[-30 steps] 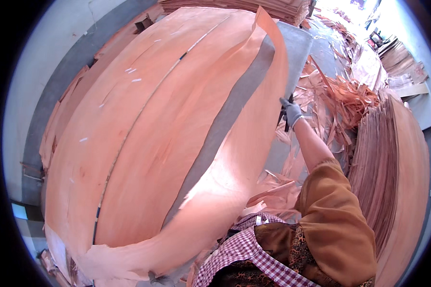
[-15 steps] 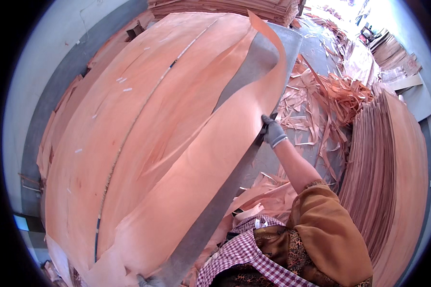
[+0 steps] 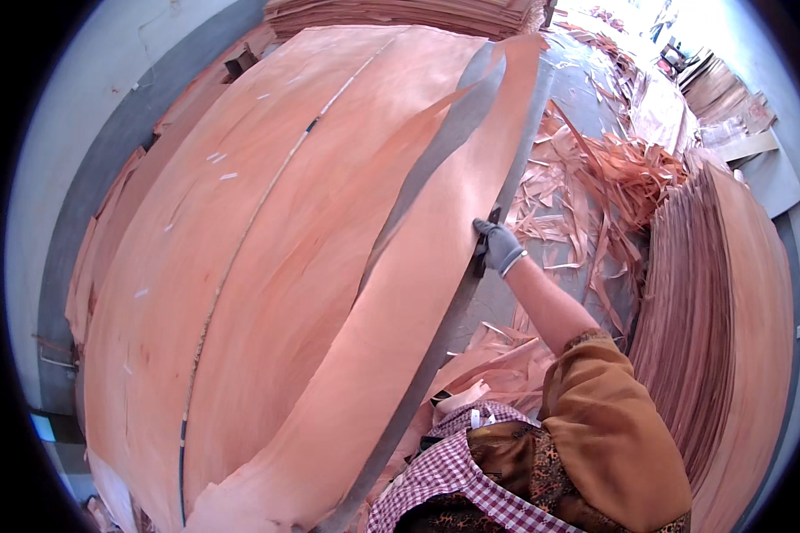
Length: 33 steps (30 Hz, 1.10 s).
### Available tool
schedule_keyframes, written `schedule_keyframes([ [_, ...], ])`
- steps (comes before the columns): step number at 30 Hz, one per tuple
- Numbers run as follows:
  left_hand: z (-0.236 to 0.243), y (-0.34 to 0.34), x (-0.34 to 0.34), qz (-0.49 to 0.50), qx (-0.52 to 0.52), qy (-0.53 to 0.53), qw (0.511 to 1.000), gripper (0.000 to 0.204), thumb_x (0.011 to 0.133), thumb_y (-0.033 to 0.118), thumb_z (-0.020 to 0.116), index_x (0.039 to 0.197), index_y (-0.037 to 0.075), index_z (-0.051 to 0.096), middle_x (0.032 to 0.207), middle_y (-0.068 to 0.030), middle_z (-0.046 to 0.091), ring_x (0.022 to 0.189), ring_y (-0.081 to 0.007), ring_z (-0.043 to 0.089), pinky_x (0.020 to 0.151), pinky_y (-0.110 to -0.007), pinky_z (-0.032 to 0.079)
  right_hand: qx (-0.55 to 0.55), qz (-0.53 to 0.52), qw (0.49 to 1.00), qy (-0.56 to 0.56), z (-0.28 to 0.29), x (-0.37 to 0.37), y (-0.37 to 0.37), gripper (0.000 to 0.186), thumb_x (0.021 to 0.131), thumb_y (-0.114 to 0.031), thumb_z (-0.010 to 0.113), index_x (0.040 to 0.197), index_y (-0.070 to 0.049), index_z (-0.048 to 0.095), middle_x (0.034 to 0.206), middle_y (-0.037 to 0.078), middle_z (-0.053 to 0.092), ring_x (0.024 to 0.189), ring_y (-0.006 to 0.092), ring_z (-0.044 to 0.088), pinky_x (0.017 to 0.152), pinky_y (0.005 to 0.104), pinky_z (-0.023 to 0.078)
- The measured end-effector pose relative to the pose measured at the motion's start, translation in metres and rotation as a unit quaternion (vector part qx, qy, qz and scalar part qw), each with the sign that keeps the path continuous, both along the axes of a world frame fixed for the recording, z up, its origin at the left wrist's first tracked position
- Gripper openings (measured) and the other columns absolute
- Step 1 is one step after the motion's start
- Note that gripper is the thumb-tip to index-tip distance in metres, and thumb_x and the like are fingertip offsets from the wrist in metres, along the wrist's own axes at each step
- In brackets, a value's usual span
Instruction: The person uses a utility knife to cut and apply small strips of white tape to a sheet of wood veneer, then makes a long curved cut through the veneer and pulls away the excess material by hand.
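My right hand [image 3: 500, 246], in a grey glove, is closed at the right edge of a long, wavy strip of wood veneer [image 3: 418, 271]. A dark, narrow tool [image 3: 481, 263] shows in its grip; its exact kind is hard to make out. The thumb lies against the strip's edge. The strip runs over a grey tabletop [image 3: 418, 377] from the near edge to the far right corner. To its left lies a broad veneer sheet [image 3: 169, 338], with a thin dark-and-light rod [image 3: 231, 262] lengthwise on it. My left hand is out of view.
Torn veneer scraps [image 3: 587, 200] cover the floor on the right. Beyond them stands a tall stack of veneer sheets [image 3: 693, 329]. Another stack [image 3: 400, 18] is at the far end, and more sheets [image 3: 107, 231] lie along the left wall.
The veneer strip has flattened, and its raised, curled far end has come down to the right. My right hand has shifted slightly left. My left hand has left the lower edge of view.
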<state>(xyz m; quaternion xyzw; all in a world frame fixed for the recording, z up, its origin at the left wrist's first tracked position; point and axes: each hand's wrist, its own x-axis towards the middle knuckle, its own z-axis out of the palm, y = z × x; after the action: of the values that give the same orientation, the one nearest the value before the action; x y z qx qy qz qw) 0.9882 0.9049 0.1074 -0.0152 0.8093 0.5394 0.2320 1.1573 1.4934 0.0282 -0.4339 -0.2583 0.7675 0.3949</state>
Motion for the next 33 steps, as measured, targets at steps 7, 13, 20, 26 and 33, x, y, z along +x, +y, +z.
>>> schedule_keyframes([
  [7, -0.011, 0.006, 0.008, 0.071, 0.105, -0.140, 0.982, 0.032, 0.082, 0.024, 0.049, 0.107, 0.003, 0.053, 0.107, -0.0138, 0.055, 0.094, -0.0235, 0.054, 0.077, -0.034, 0.044, 0.059, -0.008, 0.986, -0.158, 0.037, 0.000, 0.013, 0.012, 0.081, -0.014, 0.062, 0.087, -0.005, 0.057, 0.067, 0.003, 0.056, 0.042, 0.0119, 0.047, 0.034, 0.0226, 0.034],
  [13, -0.017, -0.001, 0.015, 0.112, 0.139, -0.208, 0.962, 0.032, 0.084, 0.024, 0.046, 0.108, 0.003, 0.052, 0.108, -0.0136, 0.055, 0.096, -0.0229, 0.053, 0.078, -0.033, 0.043, 0.111, 0.045, 0.960, -0.254, 0.030, -0.004, -0.021, 0.021, 0.078, -0.011, 0.064, 0.095, -0.005, 0.054, 0.066, 0.002, 0.053, 0.043, 0.0122, 0.046, 0.034, 0.0245, 0.033],
  [20, -0.025, -0.010, 0.022, 0.129, 0.156, -0.255, 0.946, 0.032, 0.086, 0.024, 0.043, 0.110, 0.004, 0.051, 0.110, -0.0134, 0.053, 0.097, -0.0222, 0.052, 0.080, -0.032, 0.042, 0.098, -0.013, 0.959, -0.264, 0.032, 0.010, 0.008, 0.013, 0.078, -0.010, 0.064, 0.088, -0.004, 0.057, 0.059, 0.002, 0.053, 0.039, 0.0102, 0.044, 0.034, 0.0226, 0.035],
  [26, -0.031, -0.011, 0.031, 0.146, 0.162, -0.275, 0.936, 0.032, 0.088, 0.025, 0.041, 0.111, 0.004, 0.050, 0.112, -0.0131, 0.053, 0.099, -0.0216, 0.051, 0.081, -0.032, 0.042, 0.099, 0.029, 0.946, -0.307, 0.034, 0.007, -0.014, 0.028, 0.075, -0.006, 0.065, 0.100, -0.004, 0.053, 0.062, 0.004, 0.053, 0.038, 0.0136, 0.044, 0.032, 0.0271, 0.033],
  [33, -0.039, -0.022, 0.047, 0.184, 0.191, -0.289, 0.920, 0.033, 0.090, 0.025, 0.037, 0.113, 0.004, 0.049, 0.114, -0.0129, 0.051, 0.100, -0.0209, 0.051, 0.083, -0.031, 0.041, 0.122, 0.022, 0.947, -0.297, 0.028, -0.009, 0.002, 0.019, 0.075, -0.006, 0.065, 0.090, -0.003, 0.054, 0.059, 0.004, 0.051, 0.039, 0.0133, 0.044, 0.033, 0.0275, 0.034],
])
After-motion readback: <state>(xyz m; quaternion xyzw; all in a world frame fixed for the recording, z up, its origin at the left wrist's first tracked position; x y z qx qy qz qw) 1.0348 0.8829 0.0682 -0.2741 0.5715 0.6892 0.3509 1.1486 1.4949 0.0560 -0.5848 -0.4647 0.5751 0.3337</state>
